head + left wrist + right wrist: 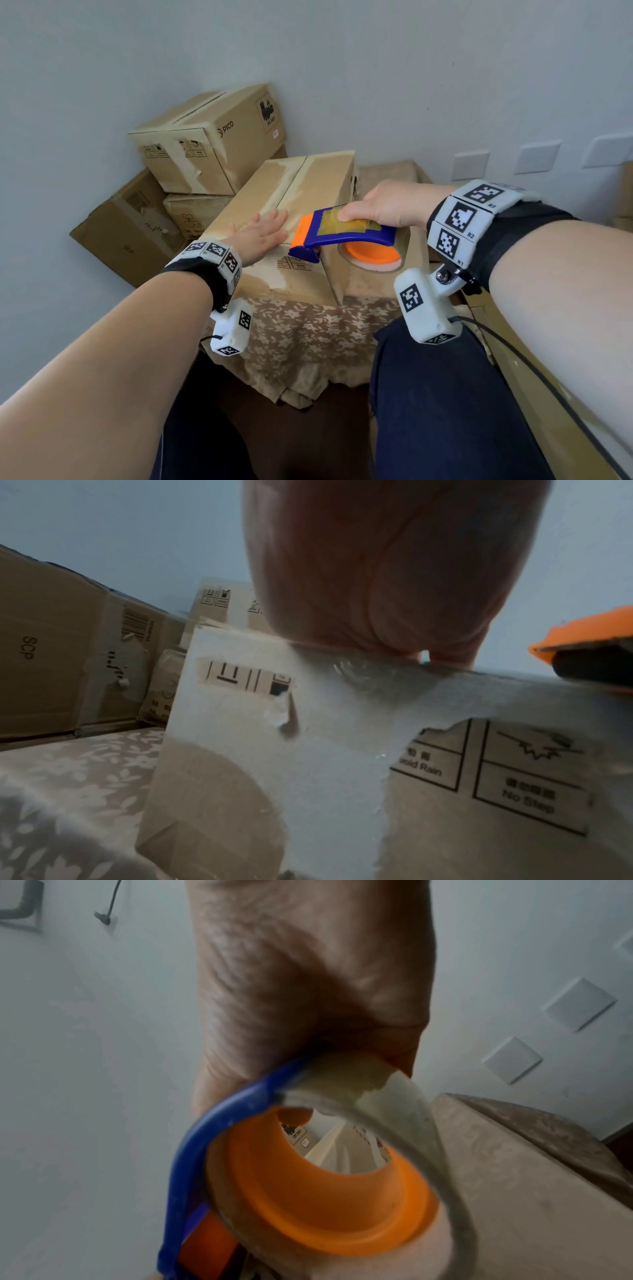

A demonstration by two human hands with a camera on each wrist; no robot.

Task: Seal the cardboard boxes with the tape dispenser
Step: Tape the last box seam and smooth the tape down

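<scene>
A long cardboard box [301, 192] lies on a table with a floral cloth [308, 329], its top flaps closed along a centre seam with old tape traces. My left hand [262, 233] lies flat on the near left of the box top, fingers straight. My right hand [380, 207] grips a blue and orange tape dispenser [339, 236] by its top, with its orange front end at the box's near edge. The left wrist view shows the box's side [342, 750] with printed symbols and my palm [377, 574] on its top edge. The right wrist view looks at the dispenser's orange hub [329, 1185].
More cardboard boxes [212, 140] are stacked against the wall at the back left, one [130, 229] leaning lower down. Wall switches [537, 157] are at the right. Another cardboard piece [534, 363] stands by my right leg.
</scene>
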